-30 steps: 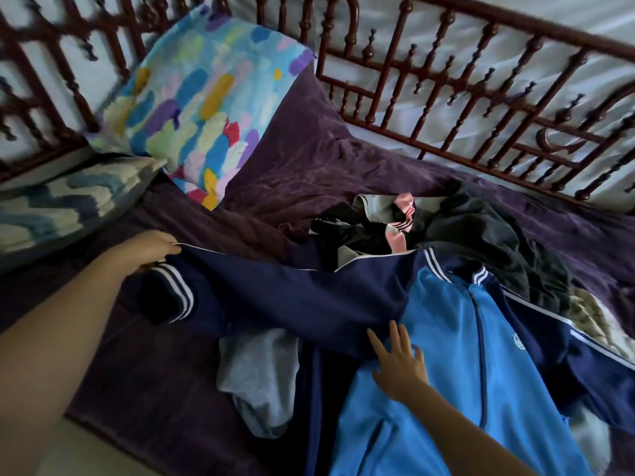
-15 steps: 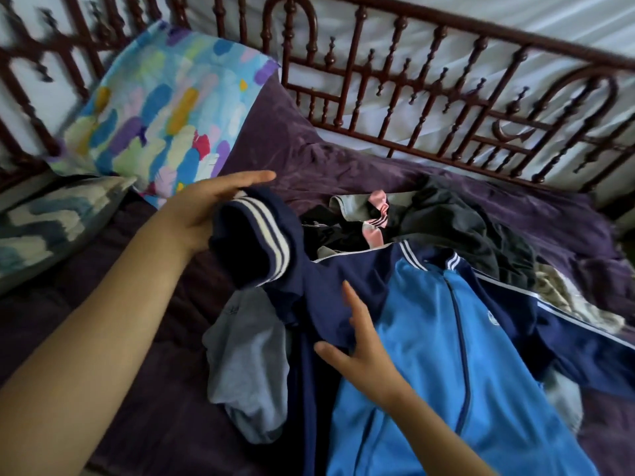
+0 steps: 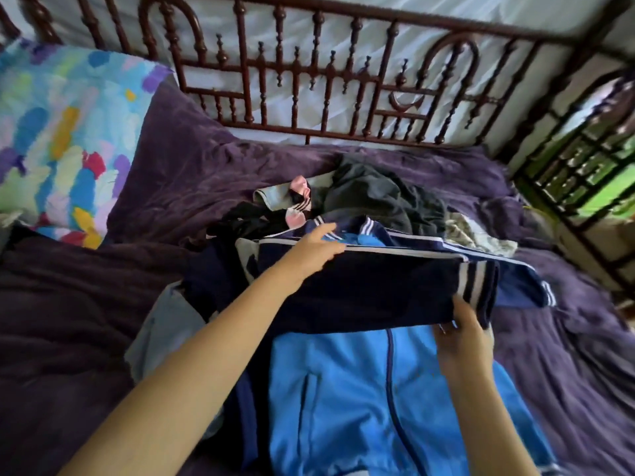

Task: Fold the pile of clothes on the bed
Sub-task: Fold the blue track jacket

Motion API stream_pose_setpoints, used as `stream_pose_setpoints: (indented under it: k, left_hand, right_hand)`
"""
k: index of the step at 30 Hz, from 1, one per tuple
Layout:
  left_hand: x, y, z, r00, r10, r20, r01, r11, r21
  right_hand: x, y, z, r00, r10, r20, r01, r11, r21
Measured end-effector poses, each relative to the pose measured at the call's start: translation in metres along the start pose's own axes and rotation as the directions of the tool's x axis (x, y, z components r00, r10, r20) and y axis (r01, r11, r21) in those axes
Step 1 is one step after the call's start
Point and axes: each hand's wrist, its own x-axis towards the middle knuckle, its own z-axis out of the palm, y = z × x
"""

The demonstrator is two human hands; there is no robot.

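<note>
Head view: my open left hand [image 3: 316, 249] is pinning the jacket [image 3: 343, 389] while my right hand [image 3: 464, 334] is gripping the cuff [image 3: 477, 286], and any slack, I'm guessing, is risking a crooked fold.

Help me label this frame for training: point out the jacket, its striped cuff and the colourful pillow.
jacket [image 3: 343, 389]: head view, blue front panel beside the zip.
striped cuff [image 3: 479, 286]: head view, middle of the white stripes.
colourful pillow [image 3: 68, 132]: head view, centre of the patterned cover.
</note>
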Motion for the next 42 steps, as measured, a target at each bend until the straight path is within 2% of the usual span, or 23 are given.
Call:
stream_pose_setpoints:
  k: [1, 2, 3, 4, 6, 7, 9, 11, 13, 15, 17, 19, 20, 21, 22, 23, 25, 27, 31, 35, 38, 40, 42]
  left_hand:
    - [0.009, -0.023, 0.002, 0.993, -0.018, -0.119, 0.045, 0.973, 0.226]
    - [0.017, -0.048, 0.001, 0.972, -0.039, -0.231, 0.141, 0.886, 0.442]
    - [0.021, -0.070, -0.002, 0.946, -0.065, -0.319, 0.248, 0.780, 0.575]
    - [0.022, -0.090, -0.004, 0.912, -0.114, -0.395, 0.349, 0.721, 0.598]
    - [0.020, -0.117, -0.007, 0.842, -0.257, -0.474, 0.496, 0.715, 0.493]
    - [0.018, -0.126, -0.007, 0.829, -0.303, -0.470, 0.519, 0.732, 0.442]
    - [0.017, -0.139, -0.004, 0.856, -0.321, -0.405, 0.468, 0.814, 0.343]
    - [0.016, -0.143, 0.004, 0.898, -0.271, -0.345, 0.369, 0.893, 0.257]
    - [0.017, -0.147, 0.014, 0.910, -0.243, -0.336, 0.341, 0.900, 0.272]
    - [0.022, -0.151, 0.025, 0.904, -0.255, -0.342, 0.372, 0.863, 0.342]
    - [0.024, -0.155, 0.035, 0.883, -0.286, -0.372, 0.430, 0.809, 0.400]
    - [0.026, -0.161, 0.041, 0.864, -0.293, -0.410, 0.465, 0.776, 0.426]
    - [0.027, -0.164, 0.043, 0.855, -0.291, -0.429, 0.477, 0.767, 0.429]
    - [0.027, -0.167, 0.043, 0.851, -0.282, -0.443, 0.480, 0.761, 0.436]
    - [0.028, -0.170, 0.044, 0.849, -0.277, -0.450, 0.480, 0.761, 0.437]
    - [0.028, -0.170, 0.045, 0.847, -0.276, -0.454, 0.480, 0.763, 0.432]
    - [0.027, -0.171, 0.048, 0.837, -0.271, -0.475, 0.487, 0.763, 0.424]
    - [0.026, -0.169, 0.050, 0.815, -0.246, -0.524, 0.491, 0.773, 0.401]
    - [0.027, -0.170, 0.040, 0.812, -0.245, -0.529, 0.438, 0.855, 0.277]
    - [0.020, -0.175, 0.030, 0.811, -0.321, -0.490, 0.440, 0.886, 0.149]
    - [0.017, -0.174, 0.019, 0.833, -0.271, -0.482, 0.367, 0.923, 0.114]
    - [0.014, -0.170, 0.015, 0.839, -0.261, -0.478, 0.291, 0.957, -0.013]
    - [0.009, -0.170, 0.011, 0.831, -0.325, -0.453, 0.289, 0.946, -0.148]
  right_hand:
    - [0.010, -0.004, -0.019, 0.995, 0.096, 0.014, -0.097, 0.992, 0.079]
    - [0.019, -0.005, -0.037, 0.984, 0.180, 0.010, -0.180, 0.973, 0.144]
    - [0.029, -0.003, -0.053, 0.971, 0.239, -0.005, -0.234, 0.952, 0.200]
    - [0.038, 0.000, -0.066, 0.959, 0.282, -0.011, -0.273, 0.938, 0.214]
    - [0.050, 0.002, -0.081, 0.948, 0.319, 0.008, -0.314, 0.928, 0.203]
    - [0.054, 0.001, -0.086, 0.946, 0.324, 0.028, -0.323, 0.925, 0.200]
    - [0.064, -0.004, -0.092, 0.940, 0.315, 0.132, -0.337, 0.920, 0.200]
    - [0.074, -0.012, -0.101, 0.927, 0.281, 0.248, -0.336, 0.917, 0.216]
    - [0.086, -0.015, -0.116, 0.921, 0.260, 0.290, -0.341, 0.898, 0.279]
    - [0.100, -0.005, -0.141, 0.928, 0.293, 0.232, -0.356, 0.882, 0.308]
    - [0.111, 0.014, -0.168, 0.889, 0.447, 0.102, -0.457, 0.851, 0.257]
    - [0.116, 0.035, -0.192, 0.771, 0.625, -0.122, -0.621, 0.780, 0.073]
    - [0.116, 0.043, -0.201, 0.706, 0.657, -0.264, -0.690, 0.722, -0.050]
    - [0.116, 0.052, -0.207, 0.672, 0.641, -0.371, -0.725, 0.672, -0.152]
    - [0.116, 0.059, -0.210, 0.675, 0.598, -0.433, -0.724, 0.651, -0.229]
    - [0.114, 0.064, -0.210, 0.711, 0.556, -0.430, -0.695, 0.649, -0.310]
    - [0.113, 0.070, -0.204, 0.798, 0.507, -0.327, -0.602, 0.642, -0.474]
    - [0.111, 0.073, -0.196, 0.850, 0.481, -0.216, -0.499, 0.604, -0.621]
    - [0.108, 0.090, -0.191, 0.866, 0.490, -0.099, -0.360, 0.475, -0.803]
    - [0.109, 0.100, -0.190, 0.860, 0.510, -0.019, -0.170, 0.251, -0.953]
    - [0.111, 0.101, -0.188, 0.847, 0.531, -0.002, -0.061, 0.093, -0.994]
    - [0.113, 0.102, -0.190, 0.837, 0.547, 0.006, 0.041, -0.052, -0.998]
    - [0.114, 0.102, -0.190, 0.808, 0.589, -0.017, 0.132, -0.209, -0.969]
